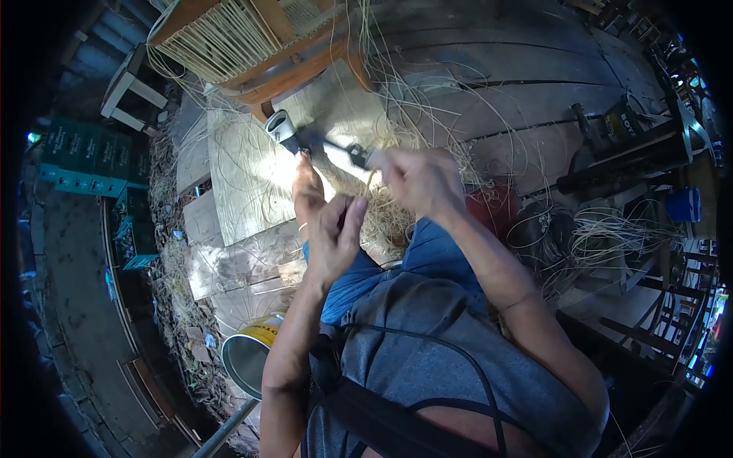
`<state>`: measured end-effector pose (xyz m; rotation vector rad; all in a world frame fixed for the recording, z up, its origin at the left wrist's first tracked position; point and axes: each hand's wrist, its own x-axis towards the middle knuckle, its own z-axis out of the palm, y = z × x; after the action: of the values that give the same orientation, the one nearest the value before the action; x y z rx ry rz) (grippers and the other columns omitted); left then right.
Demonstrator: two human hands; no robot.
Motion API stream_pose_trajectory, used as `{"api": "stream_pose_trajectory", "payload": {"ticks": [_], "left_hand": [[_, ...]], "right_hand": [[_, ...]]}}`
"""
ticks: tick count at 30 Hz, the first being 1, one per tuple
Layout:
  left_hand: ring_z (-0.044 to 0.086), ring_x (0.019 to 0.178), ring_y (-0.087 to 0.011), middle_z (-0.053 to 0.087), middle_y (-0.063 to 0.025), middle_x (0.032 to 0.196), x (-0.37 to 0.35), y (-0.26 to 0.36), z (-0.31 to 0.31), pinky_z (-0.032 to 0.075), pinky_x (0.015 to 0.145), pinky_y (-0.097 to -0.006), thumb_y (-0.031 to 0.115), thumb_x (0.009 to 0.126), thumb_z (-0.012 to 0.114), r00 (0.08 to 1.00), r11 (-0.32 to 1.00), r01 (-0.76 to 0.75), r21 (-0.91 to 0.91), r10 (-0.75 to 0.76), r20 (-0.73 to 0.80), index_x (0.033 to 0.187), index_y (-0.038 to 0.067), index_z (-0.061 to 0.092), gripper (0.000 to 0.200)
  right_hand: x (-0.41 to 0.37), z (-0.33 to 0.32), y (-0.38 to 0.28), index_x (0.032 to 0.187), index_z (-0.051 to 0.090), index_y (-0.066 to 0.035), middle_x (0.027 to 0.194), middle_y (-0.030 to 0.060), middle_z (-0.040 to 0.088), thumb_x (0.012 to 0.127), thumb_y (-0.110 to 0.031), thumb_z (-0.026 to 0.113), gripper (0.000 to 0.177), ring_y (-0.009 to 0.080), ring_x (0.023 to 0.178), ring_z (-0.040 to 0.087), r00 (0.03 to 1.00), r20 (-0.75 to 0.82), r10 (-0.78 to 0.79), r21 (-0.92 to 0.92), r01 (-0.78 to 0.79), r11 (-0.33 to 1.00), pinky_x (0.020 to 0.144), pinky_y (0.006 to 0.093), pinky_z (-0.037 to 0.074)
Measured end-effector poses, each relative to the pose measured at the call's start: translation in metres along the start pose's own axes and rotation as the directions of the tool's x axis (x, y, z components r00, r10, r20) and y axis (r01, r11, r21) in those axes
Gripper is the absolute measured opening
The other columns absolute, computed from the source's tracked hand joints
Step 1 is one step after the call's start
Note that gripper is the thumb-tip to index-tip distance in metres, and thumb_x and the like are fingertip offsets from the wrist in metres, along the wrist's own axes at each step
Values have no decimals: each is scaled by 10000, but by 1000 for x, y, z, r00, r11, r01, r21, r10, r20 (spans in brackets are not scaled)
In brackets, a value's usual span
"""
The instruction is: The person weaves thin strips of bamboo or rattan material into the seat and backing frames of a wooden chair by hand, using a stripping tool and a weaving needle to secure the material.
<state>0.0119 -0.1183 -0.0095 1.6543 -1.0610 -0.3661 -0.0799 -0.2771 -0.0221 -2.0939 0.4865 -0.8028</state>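
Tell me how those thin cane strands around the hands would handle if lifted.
Probably floppy: the cane strands lie in loose curves and loops over the boards. Likely very light, since each one is so thin. They would tend to snag and drag each other along, because they cross in a tangle by the right hand.

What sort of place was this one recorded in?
Most likely an informal cane or rattan furniture workshop. A part-woven chair frame sits on the plank floor, coils of cane strands lie to the right, and loose fibres litter the boards.
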Motion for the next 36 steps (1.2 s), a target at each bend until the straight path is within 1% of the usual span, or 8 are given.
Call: {"api": "stream_pose_trajectory", "payload": {"ticks": [8,14,18,19,22,26,30,36], "left_hand": [[517,491,-156,551,-76,574,-90,43,-83,402,483,-288,110,866,580,981,969,154,195,-174,88,728,6,594,173],[606,623,-276,609,-154,704,-65,46,-115,474,589,-345,191,863,621,830,865,225,448,-411,377,825,-7,628,202],[578,917,-401,599,-231,1021,-2,-6,-80,465,812,-445,318,874,630,995,921,-14,388,-26,98,1255,20,503,500],[570,919,-368,600,-217,1012,18,15,-63,453,854,-446,368,867,627,955,963,269,20,-270,120,1239,28,528,513],[522,611,-111,561,-61,704,59,6,-20,433,560,-256,282,919,598,997,997,-34,-64,38,65,1023,-1,586,302],[456,515,-82,523,-48,584,58,24,-15,362,470,-257,198,936,566,932,877,355,-325,-304,199,788,-3,546,250],[421,450,-114,486,-61,530,51,14,-11,350,450,-280,176,938,549,995,998,10,61,-16,98,730,-8,546,277],[428,451,-156,477,-81,528,16,26,-38,357,460,-302,127,908,556,991,985,31,167,-52,125,740,-3,541,214]], "right_hand": [[85,-90,41,729,608,-5,570,10,561,952,-275,529,358,55,472,512,956,-163,244,154,-220,963,440,222,392],[119,-113,-8,741,618,-10,549,3,551,942,-271,537,339,51,437,491,966,-254,-39,-13,37,999,423,219,375],[97,-82,-44,806,640,-6,574,18,569,932,-242,537,287,73,518,539,998,-45,-53,-92,49,995,474,246,411],[87,-69,-48,813,637,-3,584,25,574,935,-235,527,284,82,536,547,999,-23,-49,-4,49,999,488,254,420],[65,-34,-39,817,626,6,610,55,582,950,-250,511,311,100,556,553,997,40,-66,62,63,996,503,267,434],[44,-19,-38,693,539,6,538,149,529,926,-199,544,311,218,471,567,999,-26,21,106,-18,994,457,345,412],[41,-5,-10,741,617,-2,548,93,557,931,-230,540,306,147,511,572,1000,10,1,-19,-1,1000,482,307,429],[72,-4,29,703,609,-28,530,10,543,932,-276,559,341,68,462,502,994,-35,107,107,-102,989,419,254,377]]}}
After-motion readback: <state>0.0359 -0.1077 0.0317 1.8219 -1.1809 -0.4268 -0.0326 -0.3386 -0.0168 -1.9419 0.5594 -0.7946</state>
